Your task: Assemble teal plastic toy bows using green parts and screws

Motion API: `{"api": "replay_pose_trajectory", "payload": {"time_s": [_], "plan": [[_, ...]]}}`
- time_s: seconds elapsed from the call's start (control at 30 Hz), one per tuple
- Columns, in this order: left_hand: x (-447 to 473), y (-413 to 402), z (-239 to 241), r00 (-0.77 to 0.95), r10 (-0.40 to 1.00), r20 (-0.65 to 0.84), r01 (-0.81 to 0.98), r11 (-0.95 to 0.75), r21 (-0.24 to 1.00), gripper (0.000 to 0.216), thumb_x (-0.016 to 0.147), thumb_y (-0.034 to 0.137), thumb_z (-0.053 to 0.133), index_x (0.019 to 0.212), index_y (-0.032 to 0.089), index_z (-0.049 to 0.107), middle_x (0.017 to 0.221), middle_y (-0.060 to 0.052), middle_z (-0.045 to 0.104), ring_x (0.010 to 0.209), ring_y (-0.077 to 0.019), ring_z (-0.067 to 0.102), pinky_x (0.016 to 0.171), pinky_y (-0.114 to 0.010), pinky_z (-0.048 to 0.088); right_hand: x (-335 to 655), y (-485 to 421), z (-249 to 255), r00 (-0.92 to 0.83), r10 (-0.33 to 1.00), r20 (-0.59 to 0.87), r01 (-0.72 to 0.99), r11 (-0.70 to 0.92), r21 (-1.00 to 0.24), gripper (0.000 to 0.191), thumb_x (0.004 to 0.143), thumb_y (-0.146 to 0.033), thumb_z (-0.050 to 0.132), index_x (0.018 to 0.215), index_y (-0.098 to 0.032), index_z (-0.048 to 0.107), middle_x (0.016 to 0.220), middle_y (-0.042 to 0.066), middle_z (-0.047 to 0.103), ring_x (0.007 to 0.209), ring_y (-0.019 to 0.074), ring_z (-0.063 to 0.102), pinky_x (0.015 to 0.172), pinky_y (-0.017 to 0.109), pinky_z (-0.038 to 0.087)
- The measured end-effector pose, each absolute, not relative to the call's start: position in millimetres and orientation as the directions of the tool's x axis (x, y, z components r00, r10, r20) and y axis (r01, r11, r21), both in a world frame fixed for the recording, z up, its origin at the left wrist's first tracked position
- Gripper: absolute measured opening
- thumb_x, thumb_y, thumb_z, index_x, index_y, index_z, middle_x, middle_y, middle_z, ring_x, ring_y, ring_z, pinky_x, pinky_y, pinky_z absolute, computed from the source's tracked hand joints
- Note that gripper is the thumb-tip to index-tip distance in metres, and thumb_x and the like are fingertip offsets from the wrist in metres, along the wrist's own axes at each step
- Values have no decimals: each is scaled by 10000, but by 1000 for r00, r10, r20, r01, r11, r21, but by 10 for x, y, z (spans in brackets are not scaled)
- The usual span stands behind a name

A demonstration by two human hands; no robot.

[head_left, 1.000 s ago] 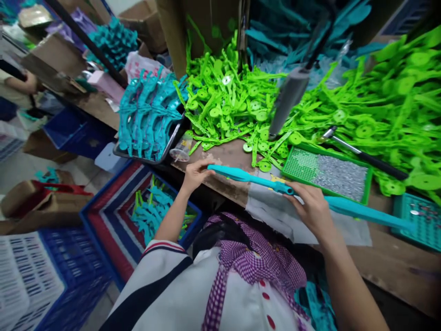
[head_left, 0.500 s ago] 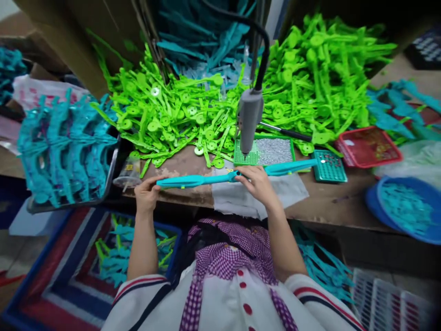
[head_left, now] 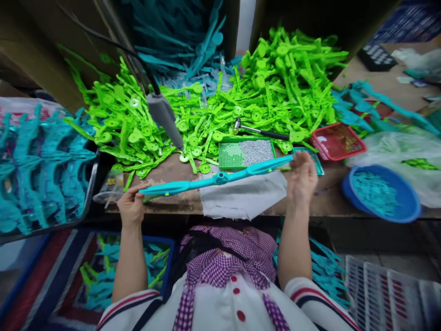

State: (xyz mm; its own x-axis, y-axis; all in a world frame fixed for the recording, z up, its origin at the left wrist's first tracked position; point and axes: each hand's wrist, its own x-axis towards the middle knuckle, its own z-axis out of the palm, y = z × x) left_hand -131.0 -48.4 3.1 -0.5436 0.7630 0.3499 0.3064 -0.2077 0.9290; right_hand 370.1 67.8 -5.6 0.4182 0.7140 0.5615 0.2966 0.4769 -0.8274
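Observation:
A long teal plastic piece (head_left: 220, 177) with a joint at its middle stretches across the bench in front of me. My left hand (head_left: 130, 207) is closed on its left end. My right hand (head_left: 302, 177) holds its right end between the fingers, near a small teal tray (head_left: 319, 165). Under the piece lies a grey cloth (head_left: 243, 197). Just behind it sits a green tray (head_left: 246, 153) of small metal screws. A grey hanging screwdriver (head_left: 164, 116) dangles above the bench to the left, apart from both hands.
A big heap of green plastic parts (head_left: 223, 105) covers the back of the bench, with a hammer (head_left: 262, 132) on it. A red basket (head_left: 337, 140) and blue bowl (head_left: 381, 193) stand right. Teal pieces fill a tray (head_left: 41, 170) at left and a bin (head_left: 117, 271) below.
My right hand slid from the piece's middle joint out to its right end. The hanging screwdriver swung away to the left. The view turned rightward.

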Motion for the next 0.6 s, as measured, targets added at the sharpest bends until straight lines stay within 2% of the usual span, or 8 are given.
{"api": "replay_pose_trajectory", "payload": {"time_s": [0.07, 0.17, 0.27, 0.43, 0.53, 0.6], "plan": [[-1320, -455, 29, -538, 765, 353, 314, -207, 927, 549, 691, 703, 801, 887, 197, 717, 865, -65, 747, 837, -215, 729, 861, -376, 609, 3796, 839, -129, 355, 810, 467, 210, 417, -884, 474, 1033, -511, 411, 1377, -261, 621, 1259, 112, 701, 1065, 210, 712, 872, 415, 593], [-1328, -437, 33, -528, 770, 357, 350, -186, 918, 560, 699, 726, 778, 843, 192, 692, 824, -64, 729, 816, -226, 726, 849, -398, 610, 3807, 951, -134, 303, 895, 328, 39, 333, -942, 429, 987, -528, 516, 1274, -261, 689, 1164, 88, 740, 921, 173, 720, 764, 329, 584], [-1323, -450, 52, -531, 770, 355, 364, -171, 915, 574, 683, 752, 769, 777, 195, 667, 777, -54, 713, 803, -227, 720, 831, -393, 605, 3840, 962, -92, 189, 951, 243, -65, 259, -964, 371, 925, -531, 623, 1171, -273, 727, 1045, 57, 760, 850, 168, 709, 718, 311, 570], [-1288, -485, 91, -548, 765, 337, 371, -138, 918, 655, 615, 820, 758, 806, 201, 665, 766, -41, 712, 763, -225, 710, 786, -396, 605, 3908, 983, -130, 192, 933, 303, -3, 310, -951, 331, 860, -552, 697, 1054, -285, 717, 985, 24, 741, 770, 147, 680, 667, 289, 554], [-1274, -527, 101, -556, 764, 327, 369, -125, 921, 650, 613, 814, 764, 804, 200, 666, 764, -35, 713, 747, -219, 707, 778, -392, 603, 3906, 932, -143, 186, 924, 335, 49, 332, -942, 354, 898, -579, 635, 1079, -280, 696, 990, 33, 739, 774, 153, 691, 662, 298, 557], [-1268, -566, 103, -558, 765, 321, 364, -122, 923, 628, 622, 793, 776, 814, 203, 678, 782, -36, 723, 777, -217, 713, 794, -378, 602, 3948, 858, -101, 155, 921, 357, 103, 345, -933, 388, 922, -588, 595, 1145, -282, 682, 1052, 48, 744, 851, 173, 713, 715, 327, 574]]}}
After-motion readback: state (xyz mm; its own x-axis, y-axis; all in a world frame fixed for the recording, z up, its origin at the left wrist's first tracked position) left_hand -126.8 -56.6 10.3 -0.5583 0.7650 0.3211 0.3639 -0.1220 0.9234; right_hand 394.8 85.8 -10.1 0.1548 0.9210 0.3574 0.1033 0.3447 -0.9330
